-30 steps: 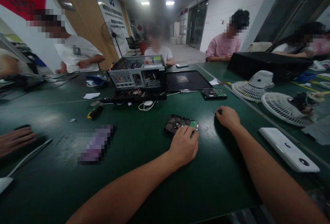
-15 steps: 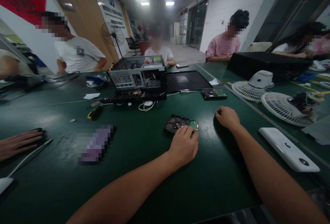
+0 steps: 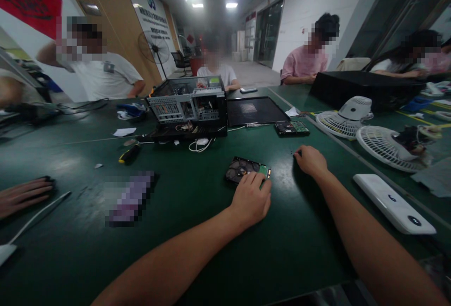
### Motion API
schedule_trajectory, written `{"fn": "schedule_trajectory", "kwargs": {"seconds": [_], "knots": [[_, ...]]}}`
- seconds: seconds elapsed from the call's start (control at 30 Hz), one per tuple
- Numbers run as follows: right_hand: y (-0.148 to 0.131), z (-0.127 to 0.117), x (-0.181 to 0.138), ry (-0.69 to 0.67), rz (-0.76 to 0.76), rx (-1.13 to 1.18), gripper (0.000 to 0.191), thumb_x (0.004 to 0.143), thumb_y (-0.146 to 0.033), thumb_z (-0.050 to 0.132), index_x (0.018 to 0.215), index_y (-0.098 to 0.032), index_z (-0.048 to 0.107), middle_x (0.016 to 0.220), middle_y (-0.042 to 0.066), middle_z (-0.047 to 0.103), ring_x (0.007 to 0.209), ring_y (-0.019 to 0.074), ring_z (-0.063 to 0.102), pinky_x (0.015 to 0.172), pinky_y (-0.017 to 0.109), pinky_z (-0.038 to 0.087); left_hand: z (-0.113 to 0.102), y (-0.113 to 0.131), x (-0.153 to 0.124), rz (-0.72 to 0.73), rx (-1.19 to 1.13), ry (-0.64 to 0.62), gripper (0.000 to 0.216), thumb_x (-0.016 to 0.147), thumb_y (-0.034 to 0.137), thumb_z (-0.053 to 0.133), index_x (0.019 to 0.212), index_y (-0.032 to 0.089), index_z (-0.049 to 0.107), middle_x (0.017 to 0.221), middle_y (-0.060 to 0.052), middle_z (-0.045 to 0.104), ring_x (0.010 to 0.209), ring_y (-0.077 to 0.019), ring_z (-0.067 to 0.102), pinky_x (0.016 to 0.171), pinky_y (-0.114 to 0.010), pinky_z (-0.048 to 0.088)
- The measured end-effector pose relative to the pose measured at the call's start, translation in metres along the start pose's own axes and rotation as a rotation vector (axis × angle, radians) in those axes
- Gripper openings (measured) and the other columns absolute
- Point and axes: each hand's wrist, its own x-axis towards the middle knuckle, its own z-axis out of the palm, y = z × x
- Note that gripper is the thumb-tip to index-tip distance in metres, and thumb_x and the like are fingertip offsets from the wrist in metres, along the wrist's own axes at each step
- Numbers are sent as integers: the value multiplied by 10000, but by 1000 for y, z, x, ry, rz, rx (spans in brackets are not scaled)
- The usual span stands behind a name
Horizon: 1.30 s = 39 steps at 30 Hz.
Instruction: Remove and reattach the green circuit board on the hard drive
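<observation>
A hard drive (image 3: pixel 237 169) lies flat on the green table, its circuit board showing at the right end. My left hand (image 3: pixel 251 198) is on its near right edge, fingers curled over it and covering part of the board. To the right, my right hand (image 3: pixel 312 160) rests on the table with its fingers closed in a pinch. What is between those fingertips, if anything, is too small to make out. Tiny dark specks lie just left of them. Beyond that hand is a second hard drive (image 3: pixel 291 128), board upward.
An opened computer case (image 3: pixel 190 106) stands at the back beside a black panel (image 3: pixel 257 110). A screwdriver (image 3: pixel 129 154) and a blurred-out phone (image 3: pixel 132 198) lie left. White fan parts (image 3: pixel 382 148) and a white power bank-like device (image 3: pixel 394 203) are right. Another person's hand (image 3: pixel 26 196) rests far left.
Both my hands and the hard drive stay practically in place. Across the table, a person in a white shirt has raised an arm toward the head.
</observation>
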Motion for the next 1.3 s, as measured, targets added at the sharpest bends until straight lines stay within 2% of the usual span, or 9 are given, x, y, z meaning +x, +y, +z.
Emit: {"fn": "schedule_trajectory", "kwargs": {"seconds": [0.33,0.5,0.7,0.83,0.9,0.97,1.1,1.2,1.3], "knots": [[-1,-3,-1,9,61,10,329,1001,-357,491,1194,-175,687,1208,186,699,1086,314,691,871,400,520,-2,5,-2,16,38,-21,369,984,297,529,1316,141,574,1278,-160,610,1206,-327,545,1032,-490,478],[0,-5,-1,20,69,1,325,977,-325,494,1155,-143,695,1136,211,733,1044,329,708,844,402,523,2,11,-5,-1,66,-15,479,952,202,531,1414,78,498,1289,-205,600,1243,-330,544,1030,-461,487],[-1,-9,-4,18,60,13,285,923,-313,575,1119,-162,715,1091,193,754,1004,318,718,811,379,522,6,8,-5,-25,102,-11,288,975,174,547,1249,104,598,1177,-174,634,1136,-309,584,944,-445,518],[-6,-12,-9,36,49,42,296,909,-298,605,1161,-183,709,1102,177,757,999,318,717,809,381,518,5,-4,1,-28,112,10,189,983,261,634,1128,141,648,1120,-125,661,1076,-295,599,974,-460,510],[-10,-15,-12,48,16,66,292,912,-303,620,1171,-200,706,1110,153,760,1012,302,713,835,371,513,5,-9,4,-25,85,18,148,988,229,629,1099,136,660,1120,-113,665,1077,-272,603,973,-416,522],[-16,-17,-16,58,-32,89,265,922,-312,625,1153,-216,711,1111,122,764,1027,278,707,869,353,504,5,-12,5,-36,76,32,124,993,122,577,1074,120,671,1135,-117,665,1091,-248,606,992,-377,521],[-33,-24,-30,75,-214,217,211,927,-326,634,1097,-242,724,1058,66,773,968,236,703,880,338,497,5,-12,5,-55,100,60,231,959,-10,496,1049,94,682,1173,-146,656,1156,-248,593,1029,-360,509],[-51,-30,-47,62,-387,411,137,904,-330,654,987,-256,733,989,34,774,893,214,696,851,338,497,6,-14,5,-45,110,70,244,965,7,485,1066,100,687,1157,-142,662,1143,-255,595,1009,-373,518],[-69,-35,-65,-17,-533,576,107,880,-320,668,949,-262,726,967,14,773,894,206,692,840,334,496,9,-18,5,-51,122,95,214,993,99,510,1118,131,682,1139,-133,671,1111,-276,596,965,-424,525]]}}
